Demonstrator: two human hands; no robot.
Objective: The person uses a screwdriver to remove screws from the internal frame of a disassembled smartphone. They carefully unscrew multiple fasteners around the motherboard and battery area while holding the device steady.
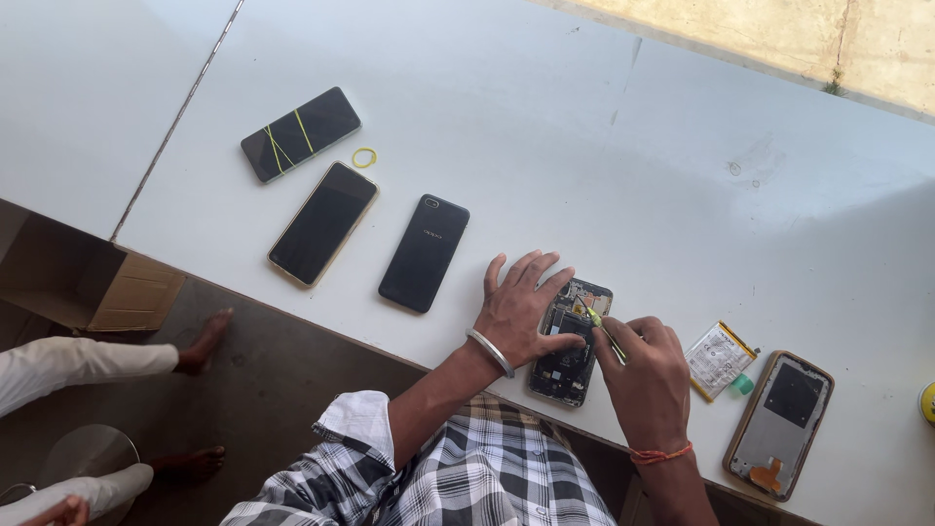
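Opened phone (pixel 567 353) btwn left hand (pixel 521 310) & right hand (pixel 645 375)

A white desk (pixel 604 146) fills most of the view, with a thin seam running across its top towards 11 o'clock. At 1 o'clock, beyond the far edge, a sandy floor (pixel 779 34) lies in bright sun. Under the near edge, at 8 o'clock, the brown floor (pixel 282 390) is in shade, and an open cardboard box (pixel 93 278) stands there.
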